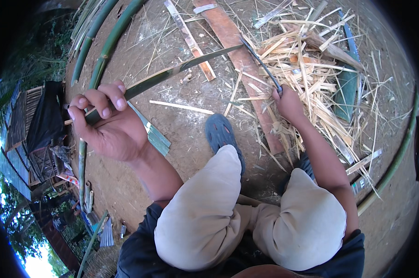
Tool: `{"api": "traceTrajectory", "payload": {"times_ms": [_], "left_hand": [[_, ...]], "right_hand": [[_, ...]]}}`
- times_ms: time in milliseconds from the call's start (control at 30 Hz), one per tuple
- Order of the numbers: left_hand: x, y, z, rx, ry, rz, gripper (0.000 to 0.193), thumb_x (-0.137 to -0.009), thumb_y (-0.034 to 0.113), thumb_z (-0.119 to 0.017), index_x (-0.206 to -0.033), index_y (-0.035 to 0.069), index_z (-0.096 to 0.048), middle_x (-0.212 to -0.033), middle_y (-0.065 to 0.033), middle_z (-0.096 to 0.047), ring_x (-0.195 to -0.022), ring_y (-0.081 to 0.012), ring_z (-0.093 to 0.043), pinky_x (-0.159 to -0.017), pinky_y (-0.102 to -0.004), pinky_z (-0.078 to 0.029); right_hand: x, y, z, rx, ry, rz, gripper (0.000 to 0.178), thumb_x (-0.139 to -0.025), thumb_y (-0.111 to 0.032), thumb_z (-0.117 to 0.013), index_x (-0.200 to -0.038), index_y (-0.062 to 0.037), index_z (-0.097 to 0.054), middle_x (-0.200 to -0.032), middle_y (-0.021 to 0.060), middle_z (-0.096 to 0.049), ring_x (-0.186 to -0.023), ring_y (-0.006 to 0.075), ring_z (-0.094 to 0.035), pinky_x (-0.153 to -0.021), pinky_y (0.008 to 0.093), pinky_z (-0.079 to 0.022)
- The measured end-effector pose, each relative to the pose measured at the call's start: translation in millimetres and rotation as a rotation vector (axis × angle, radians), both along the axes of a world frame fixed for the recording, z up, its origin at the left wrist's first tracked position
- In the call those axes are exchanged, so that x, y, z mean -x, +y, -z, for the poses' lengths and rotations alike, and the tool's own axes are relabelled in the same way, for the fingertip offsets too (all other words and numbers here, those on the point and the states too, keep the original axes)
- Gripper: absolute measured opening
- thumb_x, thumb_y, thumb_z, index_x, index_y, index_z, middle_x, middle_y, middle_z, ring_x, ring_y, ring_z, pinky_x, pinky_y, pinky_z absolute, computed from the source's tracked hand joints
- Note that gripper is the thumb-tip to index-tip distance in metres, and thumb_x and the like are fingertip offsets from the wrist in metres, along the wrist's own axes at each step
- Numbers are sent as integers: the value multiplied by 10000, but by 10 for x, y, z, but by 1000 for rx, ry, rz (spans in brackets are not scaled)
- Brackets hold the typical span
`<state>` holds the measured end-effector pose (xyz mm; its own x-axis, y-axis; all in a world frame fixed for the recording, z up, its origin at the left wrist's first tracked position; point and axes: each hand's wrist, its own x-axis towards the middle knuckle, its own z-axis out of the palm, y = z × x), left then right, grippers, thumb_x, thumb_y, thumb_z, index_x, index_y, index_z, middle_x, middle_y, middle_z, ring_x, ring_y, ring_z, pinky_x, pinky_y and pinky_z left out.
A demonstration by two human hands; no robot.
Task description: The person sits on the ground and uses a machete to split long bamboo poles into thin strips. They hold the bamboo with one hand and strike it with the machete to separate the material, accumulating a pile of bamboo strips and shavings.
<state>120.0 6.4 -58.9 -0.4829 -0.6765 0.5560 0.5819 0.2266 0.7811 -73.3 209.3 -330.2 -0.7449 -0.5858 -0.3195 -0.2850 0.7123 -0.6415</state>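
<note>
A long green bamboo strip (165,74) slants up and to the right from my left hand (117,127). My left fingers curl around its near end, palm turned up. The strip's far tip reaches over a reddish-brown wooden board (239,62) on the ground. My right hand (289,105) grips the handle of a long, dark-bladed knife (262,65). The blade points away from me over the board, and its tip is close to the strip's far end; whether they touch I cannot tell.
Pale bamboo shavings (316,92) are heaped right of the board. Within the heap lie a wooden stick (332,46) and a green bamboo piece (346,95). Green bamboo poles (114,39) lie at the far left. A split slat (191,41) rests left of the board, near my dark clog (221,132).
</note>
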Motion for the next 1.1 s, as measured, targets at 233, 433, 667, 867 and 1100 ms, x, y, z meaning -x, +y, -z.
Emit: {"api": "traceTrajectory", "payload": {"times_ms": [233,433,667,867,1100], "left_hand": [[19,-5,101,-13,34,7,367,-1052,337,-313,-1011,113,-601,-664,-19,-454,-607,-189,-518,-709,-392,-394],[-41,-6,-11,95,-30,132,271,-1011,283,-371,-998,97,-567,-592,16,-381,-542,-125,-367,-658,-346,-334],[-52,52,95,109,40,174,199,-962,218,-343,-1002,72,-472,-493,33,-261,-428,-99,-243,-512,-315,-295],[-41,102,91,149,16,210,172,-941,205,-364,-986,78,-471,-482,38,-264,-415,-93,-226,-499,-307,-270],[-39,139,87,171,-2,213,158,-934,201,-368,-955,90,-477,-477,43,-267,-411,-93,-221,-499,-305,-268]], "right_hand": [[15,41,73,1,33,9,415,-942,-381,-540,-840,16,-609,-726,250,-643,-727,426,-646,-698,502,-506],[0,-5,16,37,21,9,419,-941,-377,-545,-824,21,-604,-712,249,-637,-722,430,-641,-698,497,-501],[10,7,11,42,5,8,416,-939,-368,-545,-815,26,-598,-712,253,-633,-724,434,-639,-700,497,-499],[28,21,61,59,5,8,422,-936,-374,-545,-806,25,-594,-713,256,-631,-724,442,-634,-698,500,-497],[34,20,54,58,-4,14,429,-936,-379,-543,-803,25,-597,-712,262,-629,-725,446,-633,-701,500,-497]]}}
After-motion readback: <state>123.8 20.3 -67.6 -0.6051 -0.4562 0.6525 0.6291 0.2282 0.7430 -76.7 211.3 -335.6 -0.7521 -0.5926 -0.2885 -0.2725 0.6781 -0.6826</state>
